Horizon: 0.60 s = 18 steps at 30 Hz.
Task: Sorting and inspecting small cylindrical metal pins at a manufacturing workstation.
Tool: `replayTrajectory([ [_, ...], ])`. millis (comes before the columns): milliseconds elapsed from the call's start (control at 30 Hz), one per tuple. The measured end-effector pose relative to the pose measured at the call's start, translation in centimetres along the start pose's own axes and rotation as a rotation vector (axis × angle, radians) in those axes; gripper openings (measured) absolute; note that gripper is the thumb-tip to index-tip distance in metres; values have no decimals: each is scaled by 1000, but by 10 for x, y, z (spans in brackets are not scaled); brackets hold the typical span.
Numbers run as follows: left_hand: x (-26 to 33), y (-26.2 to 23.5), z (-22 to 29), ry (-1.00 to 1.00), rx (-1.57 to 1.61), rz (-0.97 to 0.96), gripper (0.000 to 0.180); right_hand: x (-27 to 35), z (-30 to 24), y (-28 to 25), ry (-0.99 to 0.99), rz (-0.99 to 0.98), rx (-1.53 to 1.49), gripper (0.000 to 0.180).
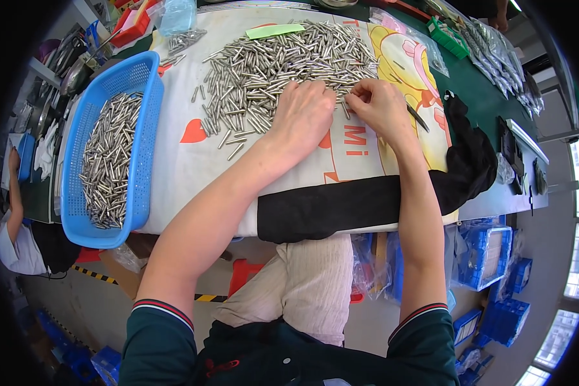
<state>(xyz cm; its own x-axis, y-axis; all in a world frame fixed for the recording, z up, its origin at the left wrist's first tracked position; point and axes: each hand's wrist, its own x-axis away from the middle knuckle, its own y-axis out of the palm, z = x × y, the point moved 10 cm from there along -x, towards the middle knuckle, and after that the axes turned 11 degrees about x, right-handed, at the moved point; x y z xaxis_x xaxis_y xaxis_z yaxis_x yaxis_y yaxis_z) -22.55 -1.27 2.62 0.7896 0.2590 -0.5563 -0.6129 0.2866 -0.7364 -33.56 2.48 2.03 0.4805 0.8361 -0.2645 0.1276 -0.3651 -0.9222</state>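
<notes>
Left hand (305, 112) and right hand (381, 109) both work at the near edge of a broad heap of metal pins (289, 58), spread across a printed white mat (180, 154). On the left, the back of the hand faces up with the fingers bent down toward the pins; its fingertips are hidden, so I cannot tell whether it has hold of any. On the right, the fingers are curled in, with thumb and forefinger drawn close together right beside a single pin (346, 110) (whether they grip it or merely hover next to it, I cannot tell). A dark pointed tool (417, 118) lies just beyond the right wrist. Along the mat's near edge runs a black cloth (328, 204), with the right forearm crossing above it. To the left stands a long blue basket (149, 128), with many more pins lying loose inside. A pale green strip (275, 30) rests on the far part of the heap, and a small clear bag (186, 40) of pins sits near its far left side. Farther off at right are a green basket (448, 38) and several filled clear bags (489, 51).
</notes>
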Motion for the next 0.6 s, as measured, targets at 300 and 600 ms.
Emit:
replayTrajectory([
  [300, -1, -6, 1, 5, 58, 48, 7, 5, -9, 0, 9, -76, -4, 18],
  [600, 1, 3, 3, 9, 71, -16, 8, 6, -17, 3, -47, -55, 41, 17],
])
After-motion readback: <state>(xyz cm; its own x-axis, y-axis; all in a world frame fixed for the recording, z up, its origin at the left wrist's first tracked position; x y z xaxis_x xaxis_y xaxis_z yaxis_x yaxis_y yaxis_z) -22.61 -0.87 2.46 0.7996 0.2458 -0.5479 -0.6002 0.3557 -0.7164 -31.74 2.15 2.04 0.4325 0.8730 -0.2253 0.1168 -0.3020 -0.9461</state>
